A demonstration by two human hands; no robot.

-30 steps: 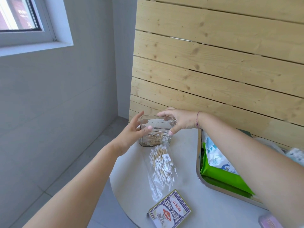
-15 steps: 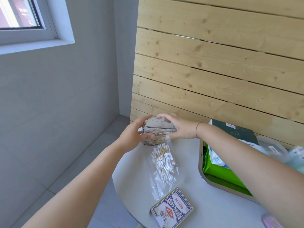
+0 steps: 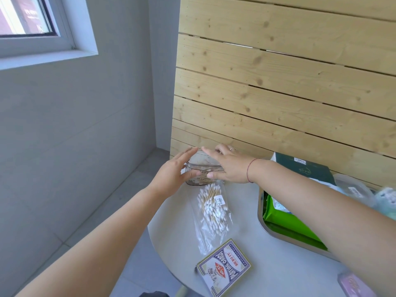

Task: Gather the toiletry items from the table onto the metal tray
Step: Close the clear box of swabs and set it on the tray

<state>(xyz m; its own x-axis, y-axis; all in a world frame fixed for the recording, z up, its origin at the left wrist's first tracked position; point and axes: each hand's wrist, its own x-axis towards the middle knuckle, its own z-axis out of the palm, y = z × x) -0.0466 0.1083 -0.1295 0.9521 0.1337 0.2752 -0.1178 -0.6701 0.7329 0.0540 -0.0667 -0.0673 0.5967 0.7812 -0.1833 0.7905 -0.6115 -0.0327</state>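
Two hands, left hand (image 3: 172, 175) and right hand (image 3: 228, 168), clasp the clear square plastic swab box (image 3: 202, 163) by its sides. Likely light, rigid, slippery.

A forearm (image 3: 321, 202) hides part of the metal tray (image 3: 260, 213) (pink item (image 3: 353, 284) cropped).

There's only the one camera, worn on the person's head, wide-angled, facing forward and down. It sits close over the round tabletop (image 3: 244, 202). Both forearms run in from the bottom edge to mid-frame, where the left hand (image 3: 171, 174) and right hand (image 3: 229, 168) grip a box (image 3: 203, 166). A slat wall (image 3: 278, 93) fills the upper right, and a window (image 3: 25, 18) sits in the top-left corner.
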